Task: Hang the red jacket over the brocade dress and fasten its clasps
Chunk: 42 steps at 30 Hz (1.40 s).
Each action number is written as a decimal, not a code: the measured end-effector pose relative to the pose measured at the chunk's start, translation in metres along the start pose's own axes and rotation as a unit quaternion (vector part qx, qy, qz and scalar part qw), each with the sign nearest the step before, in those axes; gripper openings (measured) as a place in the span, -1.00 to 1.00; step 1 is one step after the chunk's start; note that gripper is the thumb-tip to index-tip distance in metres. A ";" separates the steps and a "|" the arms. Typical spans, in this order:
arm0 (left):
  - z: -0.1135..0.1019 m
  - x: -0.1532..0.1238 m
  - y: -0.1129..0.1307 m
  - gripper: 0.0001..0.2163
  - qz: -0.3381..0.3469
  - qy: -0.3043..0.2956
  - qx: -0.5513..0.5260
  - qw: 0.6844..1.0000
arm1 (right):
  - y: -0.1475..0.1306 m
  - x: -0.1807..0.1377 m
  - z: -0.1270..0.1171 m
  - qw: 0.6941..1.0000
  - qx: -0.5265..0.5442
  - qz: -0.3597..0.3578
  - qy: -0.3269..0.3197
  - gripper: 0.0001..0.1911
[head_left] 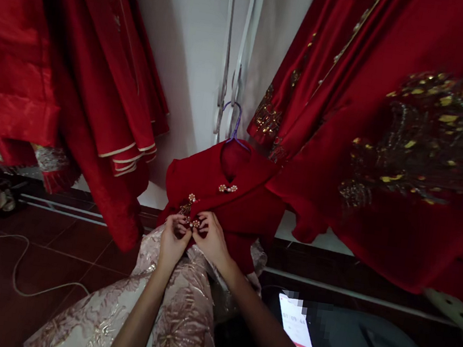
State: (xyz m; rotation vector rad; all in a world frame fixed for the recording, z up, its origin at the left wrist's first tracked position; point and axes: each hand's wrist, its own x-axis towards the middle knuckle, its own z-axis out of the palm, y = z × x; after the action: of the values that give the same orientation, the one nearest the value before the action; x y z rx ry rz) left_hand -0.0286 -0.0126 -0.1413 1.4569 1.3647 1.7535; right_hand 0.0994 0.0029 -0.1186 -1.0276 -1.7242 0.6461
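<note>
Red sleeveless-looking garment (248, 204) hangs in front of you on a purple hanger (237, 121), below the metal straps (236, 79) at the wall. Its lower front reaches your lap, over the pale floral brocade (189, 334).

Hands: your left hand (173, 241) and right hand (214, 241) meet at the garment's front, fingers curled and thumbs drawn in to a narrow pinch. Between them sits the lower beaded clasp (193, 224). Cannot tell whether your fingertips grip the clasp itself or the cloth beside it.

Other fittings: upper beaded clasp (228, 188) lies across the front near the neckline; a flower ornament (192, 197) sits just above your left hand, with a dangling piece below it.

Judgement, step in hand: close two-handed work on the lower clasp. Judgement, next move: it calls for small, matched fingertip motions, both sides of the clasp kept level and the cloth unstrained. Tugging could pull the beads or swing the hanger.

Surroundings: red garments (113, 59) hang to your left, a sequined red garment (404, 232) to your right; lit phone (295, 332) near your right forearm.
</note>
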 end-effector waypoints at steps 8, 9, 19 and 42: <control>-0.002 -0.001 -0.001 -0.78 0.033 -0.008 0.089 0.995 | -0.014 0.013 -0.050 0.993 -0.024 0.027 -0.117 -0.71; -0.002 0.000 -0.001 -0.79 0.031 -0.011 0.098 0.995 | -0.016 0.014 -0.054 0.992 -0.023 0.029 -0.118 -0.75; -0.001 0.001 -0.001 -0.80 0.000 -0.034 0.079 0.996 | -0.018 0.014 -0.052 0.992 -0.028 0.041 -0.113 -0.84; -0.001 0.001 0.007 -0.77 -0.029 -0.043 0.031 0.998 | -0.009 0.006 -0.021 0.994 -0.099 0.021 -0.048 -0.93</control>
State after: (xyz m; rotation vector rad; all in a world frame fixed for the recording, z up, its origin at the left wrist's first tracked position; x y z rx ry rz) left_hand -0.0278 -0.0149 -0.1351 1.4929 1.4130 1.6064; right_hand 0.1150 0.0027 -0.1003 -1.1882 -1.8828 0.5665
